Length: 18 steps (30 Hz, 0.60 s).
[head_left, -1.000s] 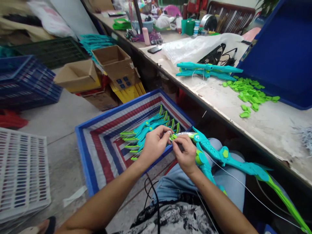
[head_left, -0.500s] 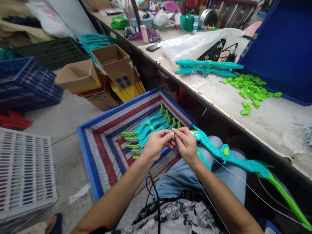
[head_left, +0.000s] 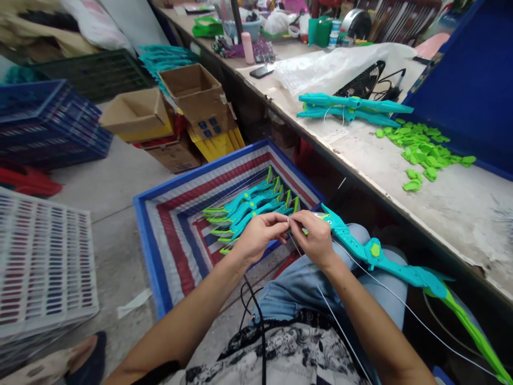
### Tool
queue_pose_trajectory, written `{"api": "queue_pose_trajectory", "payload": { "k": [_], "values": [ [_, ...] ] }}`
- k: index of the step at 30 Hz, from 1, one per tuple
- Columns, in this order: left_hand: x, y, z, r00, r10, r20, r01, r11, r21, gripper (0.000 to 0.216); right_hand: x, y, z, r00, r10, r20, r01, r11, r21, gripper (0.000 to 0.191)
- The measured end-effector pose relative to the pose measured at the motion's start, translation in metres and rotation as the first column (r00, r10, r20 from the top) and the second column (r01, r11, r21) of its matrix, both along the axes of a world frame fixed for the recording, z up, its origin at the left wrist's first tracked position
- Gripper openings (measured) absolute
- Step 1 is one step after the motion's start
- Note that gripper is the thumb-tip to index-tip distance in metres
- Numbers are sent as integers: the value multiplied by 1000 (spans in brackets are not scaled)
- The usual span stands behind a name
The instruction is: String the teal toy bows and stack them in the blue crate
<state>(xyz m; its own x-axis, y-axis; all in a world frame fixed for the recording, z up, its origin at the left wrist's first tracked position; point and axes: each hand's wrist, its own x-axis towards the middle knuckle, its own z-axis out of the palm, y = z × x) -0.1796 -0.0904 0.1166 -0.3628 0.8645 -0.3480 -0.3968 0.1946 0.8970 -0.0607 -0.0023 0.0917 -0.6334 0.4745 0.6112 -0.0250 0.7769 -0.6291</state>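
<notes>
A teal and green toy bow (head_left: 385, 262) lies across my lap, its limb tip pointing left. My left hand (head_left: 258, 238) and my right hand (head_left: 316, 238) meet at that tip, both pinched on the thin white bowstring (head_left: 332, 315), which runs back along the bow and toward my body. Just beyond my hands, several finished teal bows (head_left: 248, 208) lie in a blue crate (head_left: 144, 240) lined with striped woven cloth.
A worn workbench (head_left: 401, 182) runs along the right with two teal bow parts (head_left: 348, 107), a heap of small green plastic pieces (head_left: 425, 152), a blue bin (head_left: 473, 91) and a fan. Cardboard boxes (head_left: 176, 112), stacked blue crates (head_left: 48, 123) and a white crate (head_left: 40, 262) stand on the floor.
My hands have kept working at the bow tip, drawn a little closer together. The green tip that showed between my fingers is now mostly covered. The view shifted slightly.
</notes>
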Motion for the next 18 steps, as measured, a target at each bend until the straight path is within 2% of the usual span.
{"api": "queue_pose_trajectory", "payload": {
  "k": [5,8,10,13,16,18],
  "values": [
    [0,-15,-21,950,77,-304,-90,995,-30,20,2,-12,-16,1000,20,23,-16,983,-185,15],
    [-5,-29,-33,916,22,-399,-47,997,-55,16,6,-20,-30,995,68,72,-48,968,-248,15],
    [-8,-38,-36,899,-22,-438,-8,998,-67,15,7,-26,-38,989,91,117,-68,980,-188,17],
    [-9,-50,-40,829,-82,-553,51,996,-72,13,2,-37,-51,974,21,227,-32,998,46,24],
    [-4,-64,-52,724,-93,-684,55,996,-77,17,-6,-51,-65,936,-130,327,52,970,236,27],
    [-3,-76,-65,688,-82,-721,15,995,-98,16,-4,-56,-72,914,-132,383,21,959,281,26]
  ]
}}
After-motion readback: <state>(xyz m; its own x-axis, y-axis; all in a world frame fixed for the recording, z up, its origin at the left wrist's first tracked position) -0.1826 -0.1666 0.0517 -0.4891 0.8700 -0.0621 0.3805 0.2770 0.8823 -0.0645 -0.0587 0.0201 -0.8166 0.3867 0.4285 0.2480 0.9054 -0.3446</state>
